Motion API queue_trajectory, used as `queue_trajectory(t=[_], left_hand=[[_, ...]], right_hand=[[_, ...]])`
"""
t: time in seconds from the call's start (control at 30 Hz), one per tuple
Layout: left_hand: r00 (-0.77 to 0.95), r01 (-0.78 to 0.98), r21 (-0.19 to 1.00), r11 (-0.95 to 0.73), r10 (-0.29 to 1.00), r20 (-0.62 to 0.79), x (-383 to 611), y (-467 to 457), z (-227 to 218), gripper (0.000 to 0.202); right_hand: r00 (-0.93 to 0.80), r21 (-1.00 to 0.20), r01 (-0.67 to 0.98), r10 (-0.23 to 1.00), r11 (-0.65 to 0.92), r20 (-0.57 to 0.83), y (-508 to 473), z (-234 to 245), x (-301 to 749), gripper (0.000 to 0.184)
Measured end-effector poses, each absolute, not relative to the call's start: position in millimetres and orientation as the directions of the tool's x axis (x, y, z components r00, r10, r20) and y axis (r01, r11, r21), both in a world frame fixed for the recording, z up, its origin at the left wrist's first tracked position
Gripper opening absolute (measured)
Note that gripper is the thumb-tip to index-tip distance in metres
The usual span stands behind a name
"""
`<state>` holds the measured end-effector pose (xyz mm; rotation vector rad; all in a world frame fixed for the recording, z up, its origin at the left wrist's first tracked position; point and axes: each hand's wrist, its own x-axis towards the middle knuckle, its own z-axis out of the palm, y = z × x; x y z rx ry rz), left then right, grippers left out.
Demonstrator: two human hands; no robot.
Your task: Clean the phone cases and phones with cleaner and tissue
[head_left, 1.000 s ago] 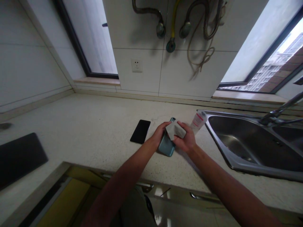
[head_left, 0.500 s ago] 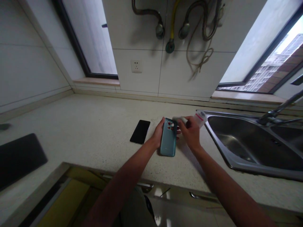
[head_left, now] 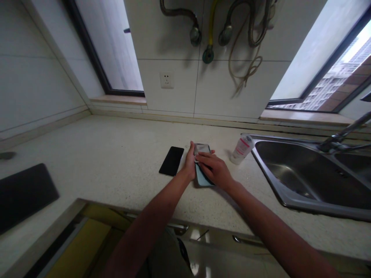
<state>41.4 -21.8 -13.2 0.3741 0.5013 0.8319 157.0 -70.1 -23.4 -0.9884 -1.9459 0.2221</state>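
Hands meet on a teal-cased smartphone (head_left: 202, 178), its long axis pointing away from the person: left hand (head_left: 189, 164) clamps the left edge, right hand (head_left: 214, 170) lies across its face.

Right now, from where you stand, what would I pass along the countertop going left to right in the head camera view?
Dark flat slab → black smartphone → teal phone → white-and-pink tube → stainless steel sink → faucet
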Motion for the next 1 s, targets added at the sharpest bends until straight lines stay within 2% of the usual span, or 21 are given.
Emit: queue_trajectory(t=[0.23, 0.4, 0.63, 0.8, 1.0], left_hand=[[0.417, -0.714, 0.533, 0.454, 0.887, -0.197, 25, -9, -9, 0.070], [0.397, -0.719, 0.549, 0.426, 0.900, -0.178, 18, -5, -8, 0.068], [0.436, -0.674, 0.552, 0.491, 0.868, -0.239, 13, 0, -8, 0.069], [0.413, -0.668, 0.550, 0.501, 0.865, -0.286, 8, 1, -7, 0.069], [0.393, -0.607, 0.617, 0.501, 0.864, -0.315, 12, 1, -8, 0.064]], right_hand=[[-0.527, -0.455, 0.393, 0.601, 0.799, 0.601, -85, -3, 156, 0.027], [-0.657, -0.515, 0.289, 0.558, 0.807, 0.507, -89, 3, 160, 0.024], [-0.716, -0.376, 0.432, 0.565, 0.820, 0.409, -81, 4, 175, 0.023], [-0.665, -0.281, 0.590, 0.653, 0.757, 0.363, -77, 10, 187, 0.025], [-0.647, -0.148, 0.694, 0.700, 0.705, 0.303, -78, 7, 175, 0.019]])
